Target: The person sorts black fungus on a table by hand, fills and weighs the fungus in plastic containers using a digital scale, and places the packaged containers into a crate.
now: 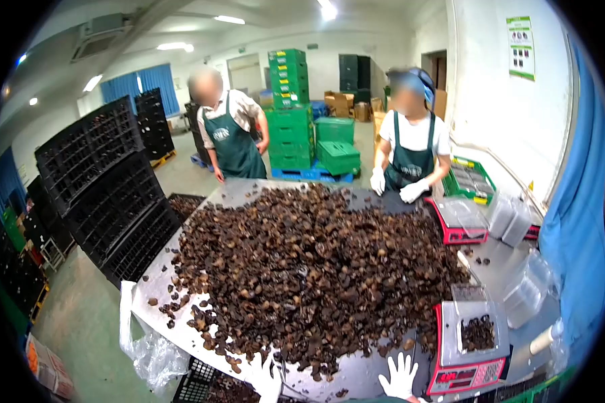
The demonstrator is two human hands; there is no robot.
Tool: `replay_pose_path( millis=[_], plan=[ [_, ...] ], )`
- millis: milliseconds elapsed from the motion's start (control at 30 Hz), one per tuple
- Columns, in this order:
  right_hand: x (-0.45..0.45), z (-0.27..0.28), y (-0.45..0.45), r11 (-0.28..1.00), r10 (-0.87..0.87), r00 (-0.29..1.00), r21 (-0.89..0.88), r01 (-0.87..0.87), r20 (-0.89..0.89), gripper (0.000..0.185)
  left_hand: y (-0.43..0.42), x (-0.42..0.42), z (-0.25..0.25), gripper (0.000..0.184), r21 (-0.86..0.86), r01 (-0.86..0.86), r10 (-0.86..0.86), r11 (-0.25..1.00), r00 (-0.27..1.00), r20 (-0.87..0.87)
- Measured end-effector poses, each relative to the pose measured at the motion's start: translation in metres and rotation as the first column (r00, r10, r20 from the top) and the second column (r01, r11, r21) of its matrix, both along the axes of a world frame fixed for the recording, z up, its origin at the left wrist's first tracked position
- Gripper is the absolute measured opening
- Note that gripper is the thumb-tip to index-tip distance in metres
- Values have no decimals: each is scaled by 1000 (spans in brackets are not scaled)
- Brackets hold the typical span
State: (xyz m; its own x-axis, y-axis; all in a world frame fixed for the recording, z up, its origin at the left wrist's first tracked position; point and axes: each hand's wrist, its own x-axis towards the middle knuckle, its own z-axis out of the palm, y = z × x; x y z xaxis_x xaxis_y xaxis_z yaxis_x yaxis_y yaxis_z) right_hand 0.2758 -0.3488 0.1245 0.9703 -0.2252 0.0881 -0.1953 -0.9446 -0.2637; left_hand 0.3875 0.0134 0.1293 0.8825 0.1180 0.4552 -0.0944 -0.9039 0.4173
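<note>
A wide heap of dark brown, mushroom-like pieces [316, 269] covers the middle of the metal table [161, 289]. At the near edge, my left hand [265, 377], in a white glove, has its fingers spread beside the heap and holds nothing. My right hand [399, 376], also gloved in white, lies with fingers spread on the metal near the heap's lower right. Just right of it stands a red scale [467, 376], bearing a clear plastic box with dark pieces [477, 334] in it.
Two people in green aprons [232, 138] [413, 144] stand across the table. A second red scale [460, 221] and clear containers [528, 289] line the right side. Black crates [107, 195] lean at the left; a plastic bag [156, 359] hangs at the near left edge.
</note>
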Motion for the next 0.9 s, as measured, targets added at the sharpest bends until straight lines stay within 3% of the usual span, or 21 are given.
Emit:
replay_pose_path(
  millis=[67, 500, 567, 733, 900],
  plan=[
    [1, 8, 1, 1000, -1, 1000, 5, 1, -14, 71, 0, -1, 7, 40, -18, 10, -11, 1000, 998, -62],
    [2, 10, 3, 999, -21, 999, -30, 20, -44, 70, 0, -1, 12, 44, 59, 26, -21, 998, 996, -89],
    [2, 13, 5, 999, -18, 999, -42, 17, -39, 70, 1, 1, 9, 44, -14, 36, -38, 999, 994, -99],
    [3, 16, 6, 999, -31, 998, -34, 29, -46, 69, 0, 0, 13, 44, 70, 39, -32, 997, 996, -86],
    [3, 18, 6, 997, -42, 996, -66, 37, -77, 70, 0, 2, 15, 43, 30, 49, -45, 998, 992, -118]
  ],
)
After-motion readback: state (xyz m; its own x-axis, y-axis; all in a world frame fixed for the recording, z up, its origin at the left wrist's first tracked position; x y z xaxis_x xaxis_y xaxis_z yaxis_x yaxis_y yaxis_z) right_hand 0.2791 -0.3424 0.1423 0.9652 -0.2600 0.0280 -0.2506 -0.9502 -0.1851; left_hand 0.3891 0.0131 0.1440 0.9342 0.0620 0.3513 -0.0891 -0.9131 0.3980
